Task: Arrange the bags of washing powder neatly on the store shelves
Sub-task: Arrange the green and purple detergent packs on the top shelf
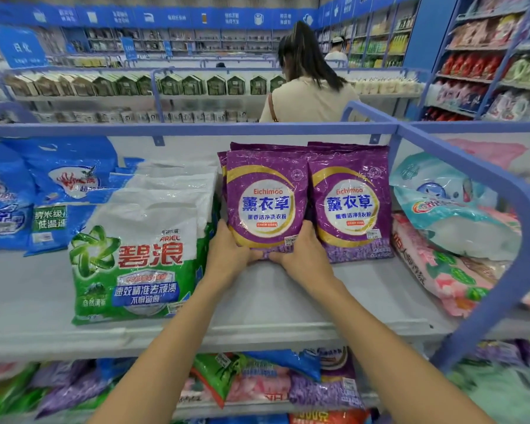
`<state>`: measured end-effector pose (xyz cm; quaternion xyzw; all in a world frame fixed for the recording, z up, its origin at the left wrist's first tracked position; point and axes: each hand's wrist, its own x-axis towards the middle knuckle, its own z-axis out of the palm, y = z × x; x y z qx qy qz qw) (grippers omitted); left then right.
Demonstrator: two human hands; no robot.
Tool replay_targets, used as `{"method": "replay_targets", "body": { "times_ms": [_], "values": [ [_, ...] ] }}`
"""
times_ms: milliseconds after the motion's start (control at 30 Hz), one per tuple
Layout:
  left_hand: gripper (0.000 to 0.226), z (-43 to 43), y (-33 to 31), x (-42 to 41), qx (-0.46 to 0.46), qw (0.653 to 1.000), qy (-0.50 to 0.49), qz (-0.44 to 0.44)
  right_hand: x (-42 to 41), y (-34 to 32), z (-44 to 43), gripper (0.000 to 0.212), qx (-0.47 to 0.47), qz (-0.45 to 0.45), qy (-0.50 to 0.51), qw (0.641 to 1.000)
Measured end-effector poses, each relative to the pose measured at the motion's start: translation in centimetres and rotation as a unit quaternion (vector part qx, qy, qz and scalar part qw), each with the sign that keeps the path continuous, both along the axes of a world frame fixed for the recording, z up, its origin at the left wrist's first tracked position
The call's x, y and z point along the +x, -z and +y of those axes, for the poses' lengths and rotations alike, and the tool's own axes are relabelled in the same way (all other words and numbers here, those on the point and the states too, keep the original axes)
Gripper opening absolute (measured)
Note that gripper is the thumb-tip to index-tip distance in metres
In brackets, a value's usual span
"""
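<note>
A purple lavender washing-powder bag [265, 197] stands upright on the white top shelf [288, 301]. My left hand [228, 249] grips its lower left corner and my right hand [303, 252] grips its lower right corner. More purple bags stand behind it. A second purple bag [352, 203] stands upright just to the right, touching it. To the left, a row of green-and-white Ariel bags [135, 261] leans back, close to my left hand.
Blue bags [62, 185] stand at the far left. Teal and pink bags [450, 228] lie in a heap at the right, behind a blue shelf rail [499, 191]. A lower shelf holds jumbled bags [266, 381]. A person [309, 87] stands beyond the shelf, back turned.
</note>
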<state>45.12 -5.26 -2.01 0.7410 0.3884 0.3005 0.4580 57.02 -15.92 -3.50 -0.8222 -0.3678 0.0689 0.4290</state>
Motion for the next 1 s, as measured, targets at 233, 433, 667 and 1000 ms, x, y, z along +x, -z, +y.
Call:
{"method": "replay_targets", "body": {
  "times_ms": [233,433,667,1000],
  "values": [
    [0.064,-1.2,0.4,-2.1,0.074,0.996,0.032,0.028,-1.8,0.0,-0.8,0.085,-0.052,-0.046,0.033,0.997],
    [0.044,-1.1,0.9,-4.1,0.113,0.989,0.083,0.052,-3.9,0.0,-2.1,0.077,-0.064,-0.088,0.038,0.993],
    [0.054,-2.9,0.7,-6.8,0.169,0.966,0.147,0.133,-6.1,-0.8,-7.0,0.044,-0.074,-0.122,0.038,0.989],
    [0.053,-11.1,2.7,-14.0,0.251,0.95,0.114,0.146,-9.3,2.4,-18.7,0.045,-0.045,-0.113,0.043,0.992]
  ]
}}
